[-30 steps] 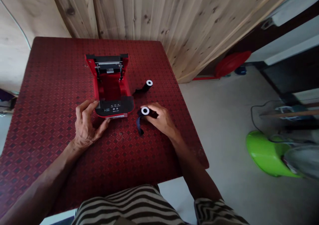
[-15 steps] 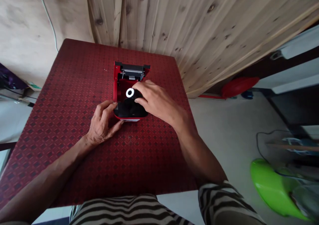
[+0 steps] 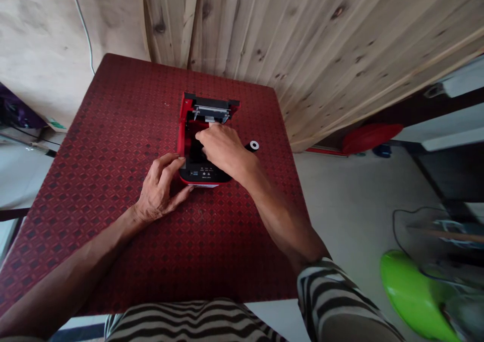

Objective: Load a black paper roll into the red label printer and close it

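Observation:
A small red-and-black receipt printer (image 3: 206, 176) stands on the table with its lid (image 3: 212, 105) raised. My left hand (image 3: 161, 185) grips its front left corner, fingers on the top panel and thumb low at the front. Over the open paper bay (image 3: 194, 148) is my right hand (image 3: 223, 145), palm down with its fingers curled. Most of those fingertips are hidden, so whatever they hold cannot be made out. Just right of the printer lies a black roll with a white ring-shaped end (image 3: 250, 146), partly covered by my right wrist.
The table has a red patterned cover (image 3: 143, 261). Behind it rises a wooden plank wall (image 3: 242, 34), with a white cable (image 3: 81, 26) hanging at the left. On the floor at the right are a bright green plastic object (image 3: 406, 291) and a red rounded object (image 3: 372, 137).
The black roll has left my right hand and now lies on the table right of the printer. My right hand has moved into the paper bay. My left hand keeps its grip.

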`<action>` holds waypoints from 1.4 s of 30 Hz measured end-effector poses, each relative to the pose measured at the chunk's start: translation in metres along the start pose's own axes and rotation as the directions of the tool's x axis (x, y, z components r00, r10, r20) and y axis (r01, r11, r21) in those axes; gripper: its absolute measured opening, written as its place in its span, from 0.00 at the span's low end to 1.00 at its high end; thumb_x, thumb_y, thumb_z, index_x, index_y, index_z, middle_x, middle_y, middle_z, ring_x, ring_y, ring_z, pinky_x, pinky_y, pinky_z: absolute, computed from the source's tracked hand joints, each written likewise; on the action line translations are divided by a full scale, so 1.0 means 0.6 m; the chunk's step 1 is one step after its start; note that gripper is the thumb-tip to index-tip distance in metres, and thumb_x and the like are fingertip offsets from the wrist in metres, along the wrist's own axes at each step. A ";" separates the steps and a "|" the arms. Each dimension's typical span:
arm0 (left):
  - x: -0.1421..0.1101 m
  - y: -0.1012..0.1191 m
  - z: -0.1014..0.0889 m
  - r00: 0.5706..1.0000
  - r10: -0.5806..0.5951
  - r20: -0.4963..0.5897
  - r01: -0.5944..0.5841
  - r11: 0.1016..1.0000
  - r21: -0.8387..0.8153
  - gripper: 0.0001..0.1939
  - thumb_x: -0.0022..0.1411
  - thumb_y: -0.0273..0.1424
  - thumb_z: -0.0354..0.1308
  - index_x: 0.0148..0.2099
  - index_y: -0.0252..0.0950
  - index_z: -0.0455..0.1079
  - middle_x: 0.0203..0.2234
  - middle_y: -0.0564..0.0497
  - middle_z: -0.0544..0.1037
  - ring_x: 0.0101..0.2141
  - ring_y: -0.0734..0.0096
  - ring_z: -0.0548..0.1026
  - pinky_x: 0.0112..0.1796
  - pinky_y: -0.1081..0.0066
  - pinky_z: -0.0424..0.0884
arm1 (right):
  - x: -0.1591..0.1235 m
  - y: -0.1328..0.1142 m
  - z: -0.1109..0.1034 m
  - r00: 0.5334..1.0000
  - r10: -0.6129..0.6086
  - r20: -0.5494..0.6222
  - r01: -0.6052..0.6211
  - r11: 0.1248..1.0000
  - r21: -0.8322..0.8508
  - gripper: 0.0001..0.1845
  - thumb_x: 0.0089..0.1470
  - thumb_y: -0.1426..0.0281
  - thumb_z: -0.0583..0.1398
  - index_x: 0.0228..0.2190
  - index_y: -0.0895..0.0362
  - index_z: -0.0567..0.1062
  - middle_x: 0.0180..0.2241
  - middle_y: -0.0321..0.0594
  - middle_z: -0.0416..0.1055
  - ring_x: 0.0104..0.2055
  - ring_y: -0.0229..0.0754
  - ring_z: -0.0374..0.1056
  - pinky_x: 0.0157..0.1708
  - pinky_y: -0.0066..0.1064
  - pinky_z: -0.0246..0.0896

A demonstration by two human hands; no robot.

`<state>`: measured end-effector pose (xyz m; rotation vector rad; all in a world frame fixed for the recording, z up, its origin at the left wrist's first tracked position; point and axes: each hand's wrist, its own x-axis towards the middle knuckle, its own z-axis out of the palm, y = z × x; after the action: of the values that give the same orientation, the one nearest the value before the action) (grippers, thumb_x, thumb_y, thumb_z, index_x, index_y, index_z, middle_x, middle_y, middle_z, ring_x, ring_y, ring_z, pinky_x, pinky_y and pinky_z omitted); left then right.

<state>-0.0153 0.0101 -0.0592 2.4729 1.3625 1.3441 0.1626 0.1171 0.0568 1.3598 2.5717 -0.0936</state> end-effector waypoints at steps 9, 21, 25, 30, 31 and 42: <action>0.001 0.001 -0.001 1.000 0.010 0.010 -0.010 1.000 0.010 0.39 0.69 0.37 0.66 0.75 0.37 0.55 0.58 0.36 0.71 0.59 0.53 0.74 0.56 0.55 0.80 | -0.005 0.015 0.007 0.998 -0.053 -0.031 0.055 0.995 0.083 0.20 0.65 0.83 0.55 0.51 0.64 0.82 0.49 0.57 0.81 0.51 0.53 0.77 0.52 0.41 0.68; 0.110 -0.043 -0.042 0.976 -0.204 -0.075 0.195 0.974 -0.118 0.31 0.75 0.54 0.51 0.69 0.40 0.62 0.53 0.43 0.74 0.49 0.59 0.76 0.51 0.55 0.75 | -0.124 0.029 0.056 0.859 -0.193 -0.474 0.368 0.877 0.310 0.11 0.70 0.76 0.59 0.45 0.59 0.82 0.45 0.47 0.82 0.47 0.48 0.74 0.53 0.43 0.72; 0.223 -0.076 -0.039 0.990 -0.138 -0.004 0.138 0.989 -0.048 0.36 0.76 0.59 0.46 0.69 0.37 0.63 0.61 0.39 0.72 0.59 0.56 0.73 0.58 0.55 0.73 | -0.124 0.020 0.075 0.751 -0.136 -0.646 0.342 0.917 0.205 0.13 0.71 0.75 0.58 0.38 0.58 0.83 0.41 0.47 0.80 0.44 0.47 0.71 0.49 0.40 0.73; 0.255 -0.066 -0.020 0.979 -0.105 0.175 0.126 0.986 -0.110 0.35 0.78 0.58 0.41 0.61 0.37 0.74 0.50 0.43 0.82 0.51 0.59 0.80 0.55 0.59 0.75 | -0.129 0.013 0.089 0.689 -0.086 -0.720 0.308 0.933 0.184 0.13 0.71 0.78 0.58 0.39 0.56 0.82 0.34 0.41 0.76 0.39 0.43 0.68 0.44 0.35 0.71; 0.246 -0.057 -0.021 0.981 -0.093 0.169 0.113 0.987 -0.113 0.34 0.78 0.56 0.41 0.60 0.36 0.75 0.48 0.43 0.82 0.49 0.60 0.80 0.53 0.60 0.75 | -0.130 0.012 0.091 0.687 -0.082 -0.722 0.296 0.939 0.175 0.13 0.71 0.79 0.57 0.41 0.56 0.81 0.34 0.40 0.76 0.39 0.43 0.68 0.43 0.35 0.70; 0.130 -0.021 -0.049 0.963 0.058 0.262 -0.050 0.998 -0.037 0.27 0.77 0.52 0.50 0.67 0.45 0.70 0.63 0.43 0.75 0.64 0.50 0.72 0.60 0.50 0.68 | -0.159 -0.008 0.098 0.601 -0.181 -0.779 0.135 0.983 -0.124 0.13 0.71 0.79 0.57 0.39 0.59 0.81 0.31 0.37 0.76 0.33 0.41 0.66 0.34 0.36 0.60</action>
<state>-0.0249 0.0615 0.0069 2.5718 1.2145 0.9882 0.2206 0.0281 0.0218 1.3369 3.3663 0.7188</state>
